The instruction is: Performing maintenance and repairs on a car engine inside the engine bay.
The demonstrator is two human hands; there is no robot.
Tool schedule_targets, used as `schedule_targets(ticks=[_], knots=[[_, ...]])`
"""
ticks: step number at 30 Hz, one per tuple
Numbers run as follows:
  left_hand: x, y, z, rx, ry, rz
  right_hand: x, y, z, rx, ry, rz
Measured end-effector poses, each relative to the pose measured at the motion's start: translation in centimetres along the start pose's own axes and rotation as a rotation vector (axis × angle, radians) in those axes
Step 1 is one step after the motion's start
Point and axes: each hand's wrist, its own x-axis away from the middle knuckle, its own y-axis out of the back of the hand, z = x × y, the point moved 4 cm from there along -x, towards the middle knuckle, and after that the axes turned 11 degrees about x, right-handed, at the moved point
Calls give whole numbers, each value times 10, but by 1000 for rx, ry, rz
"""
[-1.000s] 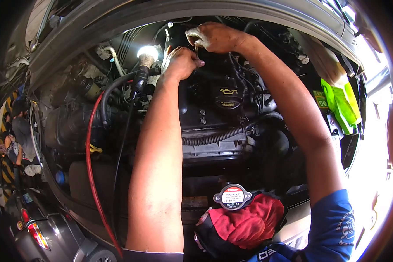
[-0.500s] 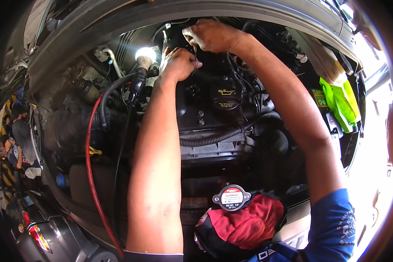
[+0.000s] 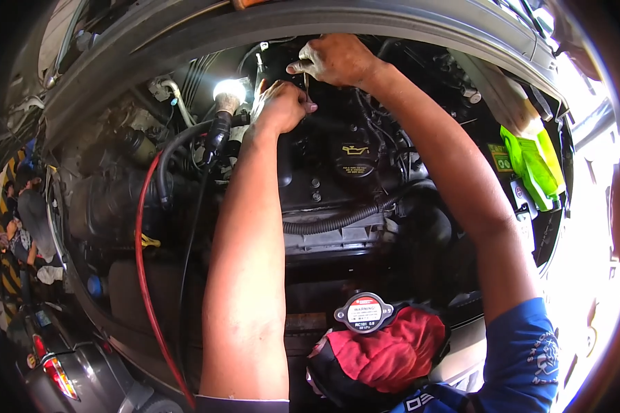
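Observation:
My left hand (image 3: pixel 280 107) is at the back of the dark engine (image 3: pixel 324 186), fingers curled by the lower end of a thin metal tool (image 3: pixel 306 88); what they hold is mostly hidden. Just above and right, my right hand (image 3: pixel 332 58) has its fingers bent on that tool's upper end, the foremost finger pointing left. A lit work lamp (image 3: pixel 229 95) on a black handle shines beside my left hand. An oil filler cap (image 3: pixel 355 162) lies below my hands.
A red hose (image 3: pixel 142 275) runs down the left. A metal pressure cap (image 3: pixel 364 313) rests on red cloth (image 3: pixel 386 358) at the front. A yellow-green cloth (image 3: pixel 534 165) is at right. The hood's edge (image 3: pixel 296 20) crosses the top. People (image 3: pixel 31 213) and a scooter (image 3: pixel 62 365) stand at far left.
My right hand has shifted slightly down since half a second ago, with a finger now reaching further left. My left hand has moved slightly down. The bay's contents look unchanged.

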Motion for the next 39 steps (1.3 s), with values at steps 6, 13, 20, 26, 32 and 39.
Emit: schedule_targets(ticks=[6,13,20,26,32,39], knots=[[-1,0,0,-24,59,28,-2,0,2,-178,34,214],[2,4,-8,31,31,25,-5,3,-1,-231,4,210],[-2,0,0,20,50,17,-1,-1,4,-13,-61,-17],[1,1,-4,35,83,33,-5,-12,-2,-111,63,264],[2,4,-12,14,30,21,-4,-7,-4,50,32,-46],[2,1,-7,87,170,88,-5,-11,-3,49,33,60]])
